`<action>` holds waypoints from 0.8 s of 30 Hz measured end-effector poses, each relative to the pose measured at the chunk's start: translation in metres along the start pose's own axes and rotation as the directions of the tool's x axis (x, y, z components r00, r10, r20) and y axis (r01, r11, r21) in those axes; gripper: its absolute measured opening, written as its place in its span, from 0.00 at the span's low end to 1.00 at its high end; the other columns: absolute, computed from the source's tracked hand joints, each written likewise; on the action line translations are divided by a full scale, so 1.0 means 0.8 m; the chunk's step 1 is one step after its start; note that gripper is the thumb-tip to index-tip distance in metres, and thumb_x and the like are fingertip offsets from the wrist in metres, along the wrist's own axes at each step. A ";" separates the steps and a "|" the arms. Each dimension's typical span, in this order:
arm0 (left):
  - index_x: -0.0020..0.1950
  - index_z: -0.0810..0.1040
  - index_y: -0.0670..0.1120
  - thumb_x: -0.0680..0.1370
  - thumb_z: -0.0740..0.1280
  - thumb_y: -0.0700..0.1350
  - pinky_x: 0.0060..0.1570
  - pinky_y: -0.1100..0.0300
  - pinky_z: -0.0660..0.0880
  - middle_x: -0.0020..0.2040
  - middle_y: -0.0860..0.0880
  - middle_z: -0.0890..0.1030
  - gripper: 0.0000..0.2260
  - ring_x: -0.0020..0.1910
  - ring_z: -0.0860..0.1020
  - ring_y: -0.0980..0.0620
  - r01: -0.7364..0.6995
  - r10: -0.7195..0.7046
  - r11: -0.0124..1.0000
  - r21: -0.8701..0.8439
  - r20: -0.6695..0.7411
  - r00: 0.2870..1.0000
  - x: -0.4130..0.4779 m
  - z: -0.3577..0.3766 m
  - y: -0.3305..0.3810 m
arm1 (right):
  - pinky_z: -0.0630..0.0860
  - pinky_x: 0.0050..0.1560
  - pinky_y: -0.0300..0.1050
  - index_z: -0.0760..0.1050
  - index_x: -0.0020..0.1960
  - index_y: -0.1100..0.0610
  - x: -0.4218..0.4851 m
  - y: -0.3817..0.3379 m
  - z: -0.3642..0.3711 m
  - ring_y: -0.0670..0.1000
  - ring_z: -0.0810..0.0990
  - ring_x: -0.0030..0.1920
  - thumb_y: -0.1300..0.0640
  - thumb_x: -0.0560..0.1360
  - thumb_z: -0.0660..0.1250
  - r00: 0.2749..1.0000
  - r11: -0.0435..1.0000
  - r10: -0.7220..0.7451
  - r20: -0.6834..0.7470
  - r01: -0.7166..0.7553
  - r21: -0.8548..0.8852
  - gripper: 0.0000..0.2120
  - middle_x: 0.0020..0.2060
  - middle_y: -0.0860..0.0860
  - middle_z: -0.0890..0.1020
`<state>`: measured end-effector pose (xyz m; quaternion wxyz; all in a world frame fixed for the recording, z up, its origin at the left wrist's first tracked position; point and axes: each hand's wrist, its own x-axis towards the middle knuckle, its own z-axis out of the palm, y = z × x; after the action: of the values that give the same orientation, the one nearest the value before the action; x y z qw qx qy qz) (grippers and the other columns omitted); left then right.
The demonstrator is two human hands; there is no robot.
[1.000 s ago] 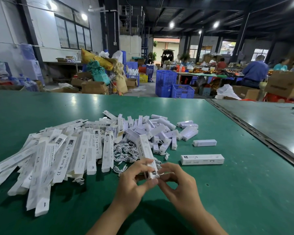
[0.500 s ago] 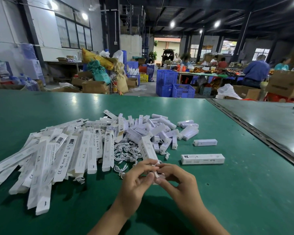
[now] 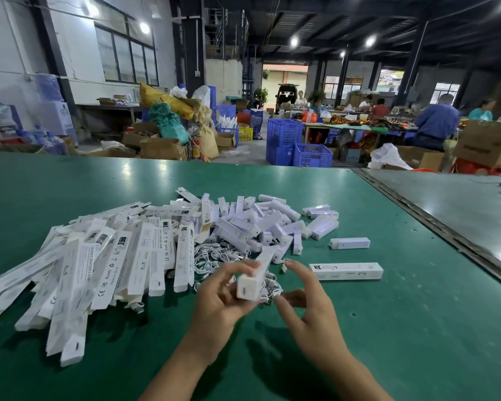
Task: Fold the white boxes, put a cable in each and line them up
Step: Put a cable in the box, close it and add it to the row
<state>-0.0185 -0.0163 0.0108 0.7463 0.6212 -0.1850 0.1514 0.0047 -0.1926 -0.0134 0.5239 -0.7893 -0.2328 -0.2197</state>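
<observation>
While the left hand (image 3: 223, 299) grips a long, folded white cardboard box (image 3: 253, 282) by its near end, thumb and fingers curled round it, the right hand (image 3: 311, 305) hovers just beside it with its fingers loosely curved and apart, holding nothing. The box tilts up and away over the near middle of the green table (image 3: 417, 328), and its far end is blurred. Directly beyond the hands lies a tangle of white cables (image 3: 214, 257), partly hidden by the box and the fingers. To the left, a sprawling pile of flat white printed box blanks (image 3: 104, 256) fans out and crowds that side. Farther off sits a heap of short white boxes (image 3: 272, 224). To the right, a closed long white box (image 3: 346, 271) lies flat near the right hand, and a shorter white box (image 3: 350, 243) lies alone just beyond it. A metal seam (image 3: 434, 224) runs along the table's right side. Past the far edge stand blue plastic crates (image 3: 298, 146), brown cardboard cartons (image 3: 162, 147) and seated people (image 3: 436, 120) at a distant bench.
</observation>
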 end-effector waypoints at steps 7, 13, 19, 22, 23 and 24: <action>0.44 0.82 0.45 0.73 0.65 0.35 0.38 0.60 0.79 0.36 0.44 0.79 0.08 0.33 0.78 0.52 0.113 -0.192 0.870 -0.480 -0.118 0.974 0.016 -0.032 0.000 | 0.70 0.37 0.29 0.66 0.65 0.38 0.004 0.015 0.000 0.45 0.78 0.34 0.52 0.73 0.73 0.987 0.978 0.156 -0.040 -0.160 -0.135 0.26 0.50 0.46 0.77; 0.40 0.82 0.46 0.73 0.65 0.39 0.31 0.62 0.77 0.36 0.47 0.81 0.07 0.28 0.76 0.55 0.144 -0.277 0.818 -0.557 -0.163 0.947 0.020 -0.035 -0.004 | 0.73 0.40 0.30 0.72 0.58 0.39 0.008 0.004 0.000 0.45 0.78 0.39 0.47 0.70 0.71 0.981 0.990 0.130 -0.142 -0.136 -0.032 0.18 0.56 0.36 0.73; 0.54 0.79 0.39 0.72 0.69 0.40 0.36 0.61 0.79 0.41 0.42 0.80 0.12 0.33 0.76 0.51 0.322 -0.396 0.844 -0.428 -0.093 0.914 0.010 -0.020 -0.017 | 0.75 0.33 0.43 0.80 0.48 0.45 0.002 0.007 0.002 0.53 0.79 0.30 0.55 0.72 0.74 0.960 0.956 0.278 -0.023 -0.275 0.106 0.08 0.32 0.53 0.82; 0.56 0.79 0.36 0.71 0.71 0.38 0.35 0.62 0.79 0.43 0.40 0.82 0.15 0.34 0.77 0.50 0.371 -0.431 0.846 -0.382 -0.081 0.899 0.006 -0.005 -0.023 | 0.78 0.31 0.45 0.80 0.47 0.50 0.000 0.008 0.012 0.51 0.80 0.26 0.55 0.76 0.70 0.946 0.926 0.322 0.033 -0.322 0.195 0.01 0.34 0.48 0.83; 0.55 0.79 0.37 0.70 0.71 0.39 0.34 0.62 0.79 0.42 0.41 0.82 0.15 0.33 0.77 0.51 0.355 -0.426 0.856 -0.375 -0.123 0.897 0.008 -0.004 -0.024 | 0.77 0.31 0.45 0.79 0.46 0.50 0.001 0.009 0.015 0.51 0.79 0.25 0.54 0.78 0.67 0.942 0.925 0.335 0.021 -0.334 0.181 0.03 0.32 0.47 0.82; 0.54 0.79 0.38 0.69 0.72 0.39 0.33 0.63 0.79 0.40 0.43 0.83 0.14 0.33 0.77 0.52 0.328 -0.411 0.871 -0.365 -0.179 0.894 0.011 -0.004 -0.024 | 0.76 0.31 0.42 0.79 0.45 0.50 0.003 0.012 0.019 0.48 0.79 0.25 0.53 0.79 0.65 0.939 0.930 0.344 -0.008 -0.340 0.143 0.06 0.29 0.47 0.81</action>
<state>-0.0017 -0.0167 -0.0026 0.8707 0.4891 0.0118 0.0496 0.0142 -0.1817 -0.0245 0.6117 -0.7756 -0.0979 -0.1213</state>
